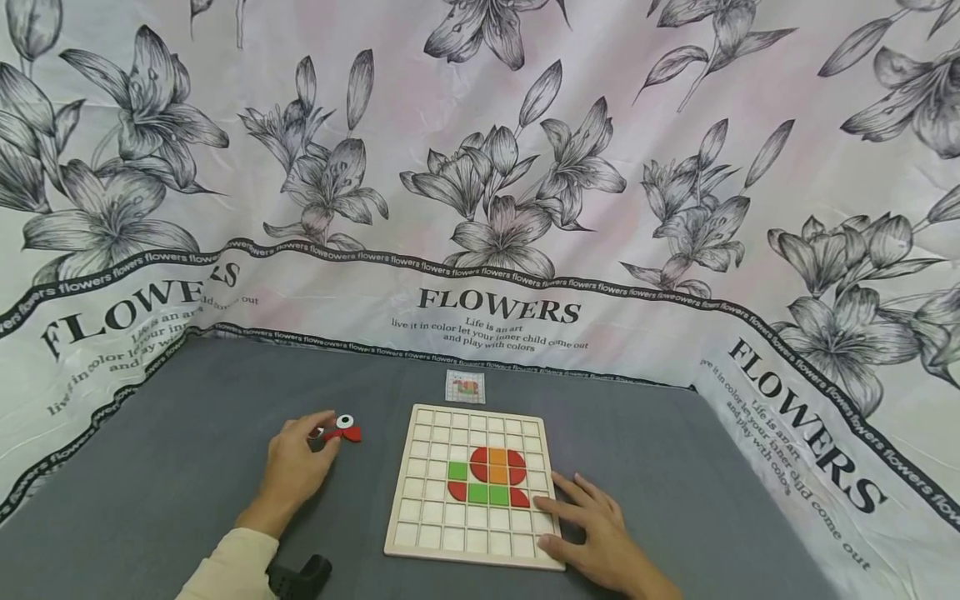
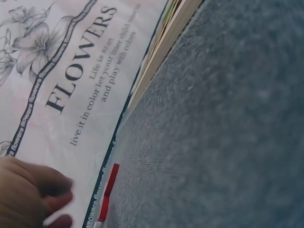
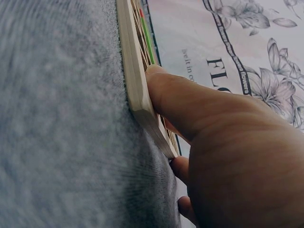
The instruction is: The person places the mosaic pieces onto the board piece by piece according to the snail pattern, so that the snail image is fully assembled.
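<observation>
My left hand (image 1: 296,462) reaches to a small group of loose pieces on the grey cloth, its thumb and index finger spread around them. Among these are a red piece (image 1: 352,434) and a white eye piece (image 1: 344,422) with a black pupil. In the left wrist view, red pieces (image 2: 110,185) lie on the cloth, apart from the fingers. My right hand (image 1: 600,533) rests at the right side of a wooden grid board (image 1: 423,533), thumb and index fingertip on its rim. Red, orange (image 1: 497,465) and green (image 1: 477,494) pieces sit in the board's squares.
A small picture card (image 1: 466,387) lies just behind the board. Flower-printed fabric (image 1: 495,325) rises around the back and sides of the grey cloth (image 1: 225,417). Near my left sleeve (image 1: 232,567) is a black object (image 1: 303,577).
</observation>
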Demonstrator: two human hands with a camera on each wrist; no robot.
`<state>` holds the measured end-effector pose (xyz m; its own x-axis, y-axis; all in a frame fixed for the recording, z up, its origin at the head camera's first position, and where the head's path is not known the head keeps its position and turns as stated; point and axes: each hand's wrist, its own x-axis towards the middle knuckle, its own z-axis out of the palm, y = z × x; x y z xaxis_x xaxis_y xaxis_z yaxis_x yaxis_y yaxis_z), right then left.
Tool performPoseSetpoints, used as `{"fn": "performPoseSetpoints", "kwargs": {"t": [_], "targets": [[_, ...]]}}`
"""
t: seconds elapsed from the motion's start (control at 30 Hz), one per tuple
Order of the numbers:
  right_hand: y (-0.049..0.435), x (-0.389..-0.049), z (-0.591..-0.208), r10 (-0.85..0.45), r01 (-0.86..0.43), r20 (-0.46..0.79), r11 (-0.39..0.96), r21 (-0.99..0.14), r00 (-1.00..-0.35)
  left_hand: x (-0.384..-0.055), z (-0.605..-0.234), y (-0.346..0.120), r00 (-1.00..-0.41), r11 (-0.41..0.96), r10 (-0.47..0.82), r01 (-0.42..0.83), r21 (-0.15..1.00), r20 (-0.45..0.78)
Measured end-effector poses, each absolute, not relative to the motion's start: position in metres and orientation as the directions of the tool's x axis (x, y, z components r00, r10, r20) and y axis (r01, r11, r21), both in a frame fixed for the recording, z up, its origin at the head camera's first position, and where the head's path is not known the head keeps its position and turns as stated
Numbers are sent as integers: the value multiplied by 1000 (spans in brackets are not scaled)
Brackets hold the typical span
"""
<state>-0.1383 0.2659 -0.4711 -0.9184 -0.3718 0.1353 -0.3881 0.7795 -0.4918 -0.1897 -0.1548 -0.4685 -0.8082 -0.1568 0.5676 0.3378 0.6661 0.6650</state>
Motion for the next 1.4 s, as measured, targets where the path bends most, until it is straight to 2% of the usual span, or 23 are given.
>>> {"fn": "performPoseSetpoints", "kwargs": {"t": [0.17,0.33,0.77,1.23,1.4], "targets": [[265,-139,-470,-367,-394,155,778,-490,-917,-189,-468,-158,-883,684,-151,230,692,443],[264,-140,-468,-365,-386,142,781,-491,-920,-189,-469,-161,-922,696,-147,161,700,358],[264,-139,-468,-369,-389,142,782,-486,-919,-192,-471,-165,-920,717,-141,161,678,366],[266,-139,-471,-368,-387,139,787,-481,-919,-191,-476,-162,-902,749,-77,230,621,426],[266,-138,-471,-373,-398,151,780,-482,-915,-191,-476,-162,-915,764,-66,210,610,398]]}}
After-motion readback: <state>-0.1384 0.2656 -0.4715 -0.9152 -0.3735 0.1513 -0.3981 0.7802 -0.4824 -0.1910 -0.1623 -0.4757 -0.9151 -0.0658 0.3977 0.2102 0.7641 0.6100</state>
